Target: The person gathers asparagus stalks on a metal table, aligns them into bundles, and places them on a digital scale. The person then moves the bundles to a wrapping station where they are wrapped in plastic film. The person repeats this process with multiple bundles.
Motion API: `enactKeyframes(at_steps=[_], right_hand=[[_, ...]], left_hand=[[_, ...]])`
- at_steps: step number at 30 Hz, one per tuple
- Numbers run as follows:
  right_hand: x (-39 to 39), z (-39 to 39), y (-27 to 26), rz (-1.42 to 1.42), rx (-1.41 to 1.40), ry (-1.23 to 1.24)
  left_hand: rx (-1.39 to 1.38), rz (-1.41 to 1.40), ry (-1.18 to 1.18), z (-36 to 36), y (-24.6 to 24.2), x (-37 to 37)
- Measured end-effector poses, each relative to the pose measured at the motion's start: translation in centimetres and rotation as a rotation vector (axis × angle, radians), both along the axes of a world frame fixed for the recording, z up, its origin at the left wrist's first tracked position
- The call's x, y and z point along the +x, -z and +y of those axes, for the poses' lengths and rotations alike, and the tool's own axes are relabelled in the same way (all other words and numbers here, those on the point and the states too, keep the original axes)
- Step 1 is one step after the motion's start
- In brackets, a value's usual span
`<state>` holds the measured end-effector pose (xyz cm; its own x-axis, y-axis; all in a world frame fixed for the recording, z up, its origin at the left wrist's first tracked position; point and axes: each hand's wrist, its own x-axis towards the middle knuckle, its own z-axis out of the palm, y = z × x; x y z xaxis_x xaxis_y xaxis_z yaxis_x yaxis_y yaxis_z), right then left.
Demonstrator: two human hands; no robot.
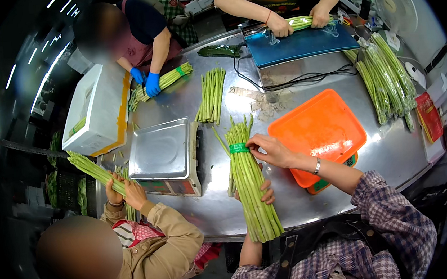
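A thick bundle of green asparagus (252,192) stands out before me, tips pointing away, cut ends near the table's front edge. My left hand (267,194) grips it from beneath, fingers curling round its right side; the palm is hidden behind the stalks. Green tape (239,148) wraps the bundle below the tips. At the tape's right end, the thumb and fingers of my right hand (269,150) are pinched together. Partly hidden behind the bundle, a few loose stalks (231,182) lie on the steel table (222,215).
An orange tray (318,127) rests on a scale at right; a steel-topped scale (160,149) stands left. Loose asparagus (211,94) lies beyond. Co-workers handle asparagus at left, far left and across the table. Bagged asparagus (388,81), a blue-topped machine (303,45) and a foam box (97,110) surround the workspace.
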<state>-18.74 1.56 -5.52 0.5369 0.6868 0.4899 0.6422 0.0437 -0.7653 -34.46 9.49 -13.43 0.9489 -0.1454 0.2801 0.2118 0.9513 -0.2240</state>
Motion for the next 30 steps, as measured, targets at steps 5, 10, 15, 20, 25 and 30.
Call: enactKeyframes(at_steps=[5, 10, 15, 20, 25, 30], right_hand=[[0.9, 0.1, -0.7, -0.155, -0.005, 0.049], [1.6, 0.5, -0.6, -0.174, 0.008, 0.164], [4.5, 0.2, 1.4, -0.408, 0.099, 0.393], [9.9, -3.5, -5.6, -0.059, -0.061, 0.376], [4.5, -2.4, -2.4, -0.227, -0.178, -0.007], [2.7, -1.5, -0.4, -0.138, -0.263, -0.054]], left_hand=[[0.060, -0.043, 0.033, 0.3, -0.8, 1.4], [0.141, 0.048, 0.017, 0.5, -0.8, 2.0], [0.204, 0.101, 0.011, 0.0, -1.3, 2.1], [0.429, 0.216, -0.108, -0.2, -0.8, -1.4], [0.626, 0.620, 0.049, 1.6, -0.8, -2.5], [1.155, 0.616, -0.123, 2.7, -1.2, -2.0]])
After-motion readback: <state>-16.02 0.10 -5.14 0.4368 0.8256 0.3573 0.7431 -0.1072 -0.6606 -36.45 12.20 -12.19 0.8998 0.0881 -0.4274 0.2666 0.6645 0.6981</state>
